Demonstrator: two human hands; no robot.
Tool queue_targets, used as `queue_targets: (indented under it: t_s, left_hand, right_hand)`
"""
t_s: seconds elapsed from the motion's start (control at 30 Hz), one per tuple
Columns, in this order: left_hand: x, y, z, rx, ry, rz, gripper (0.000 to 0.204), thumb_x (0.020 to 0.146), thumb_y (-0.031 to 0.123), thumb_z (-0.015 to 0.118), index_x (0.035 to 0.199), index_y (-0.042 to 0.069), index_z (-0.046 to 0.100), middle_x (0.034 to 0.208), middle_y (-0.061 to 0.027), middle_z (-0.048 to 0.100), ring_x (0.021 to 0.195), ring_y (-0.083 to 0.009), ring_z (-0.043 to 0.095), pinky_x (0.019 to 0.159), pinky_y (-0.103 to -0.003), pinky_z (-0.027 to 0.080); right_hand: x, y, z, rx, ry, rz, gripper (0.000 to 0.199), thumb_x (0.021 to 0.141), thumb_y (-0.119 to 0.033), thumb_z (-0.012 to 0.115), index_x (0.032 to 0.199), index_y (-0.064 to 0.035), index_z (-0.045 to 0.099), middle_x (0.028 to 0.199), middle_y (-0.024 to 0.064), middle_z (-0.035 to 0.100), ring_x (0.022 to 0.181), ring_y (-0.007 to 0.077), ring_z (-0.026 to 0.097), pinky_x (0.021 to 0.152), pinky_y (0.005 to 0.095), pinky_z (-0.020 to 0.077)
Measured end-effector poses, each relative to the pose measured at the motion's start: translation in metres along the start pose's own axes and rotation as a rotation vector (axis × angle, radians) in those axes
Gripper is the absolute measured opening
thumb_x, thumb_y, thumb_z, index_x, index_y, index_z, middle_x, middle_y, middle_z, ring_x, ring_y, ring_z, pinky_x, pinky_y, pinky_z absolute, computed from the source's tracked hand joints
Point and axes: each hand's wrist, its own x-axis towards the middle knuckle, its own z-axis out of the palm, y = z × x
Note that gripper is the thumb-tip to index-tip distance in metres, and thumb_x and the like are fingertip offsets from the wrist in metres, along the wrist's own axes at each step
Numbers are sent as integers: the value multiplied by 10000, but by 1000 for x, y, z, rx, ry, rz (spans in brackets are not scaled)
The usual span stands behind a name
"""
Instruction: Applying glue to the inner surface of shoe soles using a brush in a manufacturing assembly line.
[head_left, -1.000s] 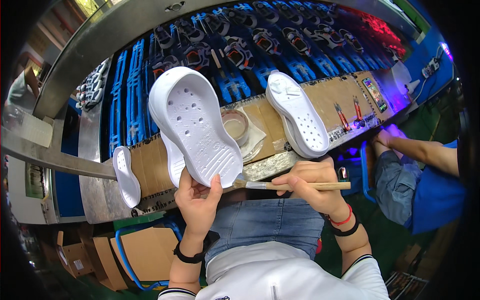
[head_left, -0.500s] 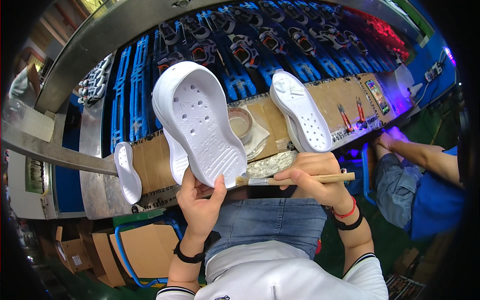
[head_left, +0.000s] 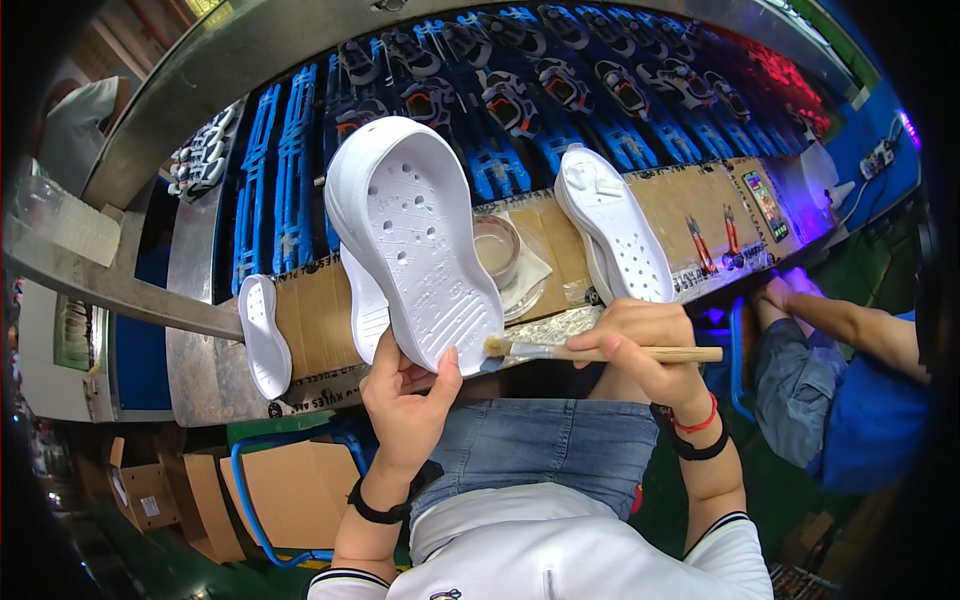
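Note:
A white shoe sole (head_left: 425, 240) is tilted up in front of me, its inner side with several small holes facing me. My left hand (head_left: 408, 405) grips it by the lower end, thumb on the rim. My right hand (head_left: 645, 350) is closed round the wooden handle of a brush (head_left: 535, 350), whose bristles touch or nearly touch the sole's lower right edge. Behind the held sole, another white sole (head_left: 365, 305) is partly hidden. Just beyond it stands a round bowl (head_left: 496, 249) of whitish liquid, on what looks like white paper.
More white soles, a stack (head_left: 615, 235) and a single one (head_left: 264, 335), lie on the cardboard-covered bench (head_left: 545, 230). Pliers (head_left: 700, 245) and a phone (head_left: 766, 206) lie at right. Shoes ride a blue-slatted conveyor (head_left: 490, 165) beyond. A co-worker's arm (head_left: 850, 325) shows at right.
The brush tip has shifted slightly up along the sole's right edge. The whole view has moved a little, and my left hand keeps its grip on the sole.

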Motion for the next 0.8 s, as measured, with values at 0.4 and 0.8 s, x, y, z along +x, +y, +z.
queue_targets:
  t_s: [0.4,0.8]
  left_hand:
    - [2,3,2,-15,16,13,402,813,26,665,1163,-90,505,903,-149,681,806,-159,670,720,-269,549]
    - [4,-5,-1,8,29,46,415,814,29,663,1175,-93,500,891,-147,682,793,-151,668,700,-266,548]
  right_hand:
    - [0,-2,-6,-20,-40,1,189,836,-36,536,848,21,716,683,101,675,589,177,604,581,293,453]
    - [4,-3,10,2,-1,-27,193,824,-23,531,852,31,714,677,107,670,584,185,599,564,293,443]
